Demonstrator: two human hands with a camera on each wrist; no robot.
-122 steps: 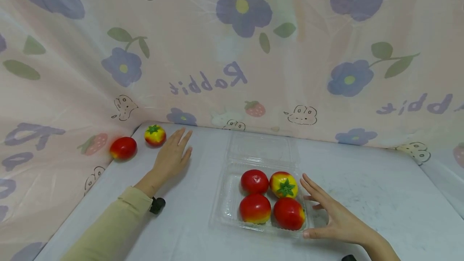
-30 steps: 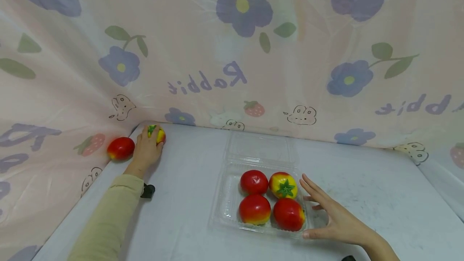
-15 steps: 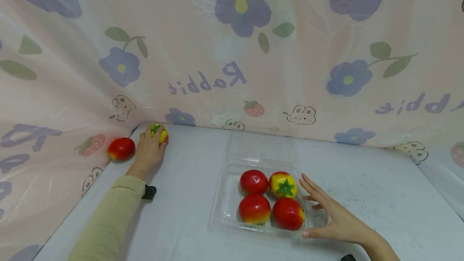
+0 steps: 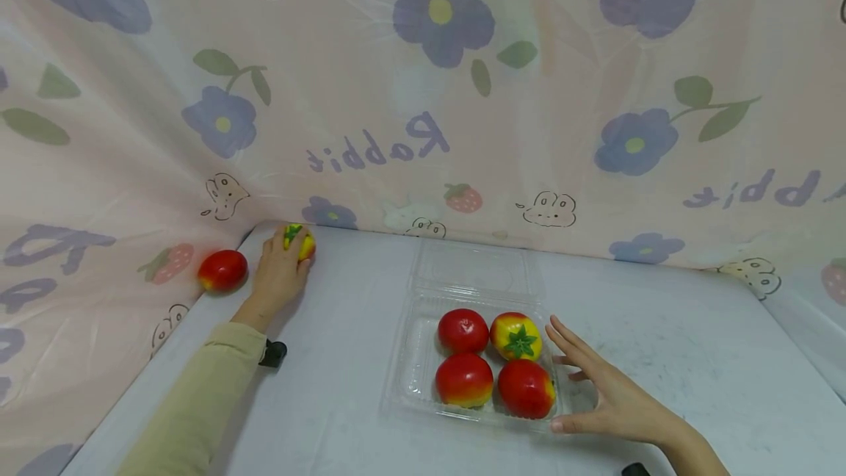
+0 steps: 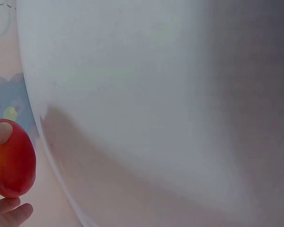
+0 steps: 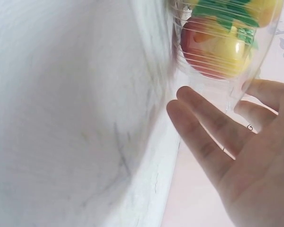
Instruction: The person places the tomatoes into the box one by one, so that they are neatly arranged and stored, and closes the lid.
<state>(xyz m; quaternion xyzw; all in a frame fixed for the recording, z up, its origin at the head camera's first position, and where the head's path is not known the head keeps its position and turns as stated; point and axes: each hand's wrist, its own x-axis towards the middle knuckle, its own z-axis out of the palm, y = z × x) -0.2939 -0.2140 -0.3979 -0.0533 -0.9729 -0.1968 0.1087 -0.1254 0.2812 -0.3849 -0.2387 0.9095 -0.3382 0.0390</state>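
Note:
In the head view my left hand grips a red-and-yellow tomato with a green star-shaped calyx, at the back left of the table. The left wrist view shows a thumb and fingertips around this tomato. Another red tomato lies just left of that hand. A clear plastic clamshell box stands unlidded in the middle, holding several tomatoes. Beside its right wall is my right hand, fingers spread and fairly straight. Its fingertips are at the box's rim in the right wrist view; contact is hard to tell.
The box's clear lid lies folded back toward the rear curtain, which is printed with flowers and rabbits. Curtain also lines the left edge of the white table. A small black device sits at my left wrist.
My left hand has reached back-left to the tomato with the calyx, gripped it, and shifted slightly right with it over the last second. My right hand and the box have stayed put.

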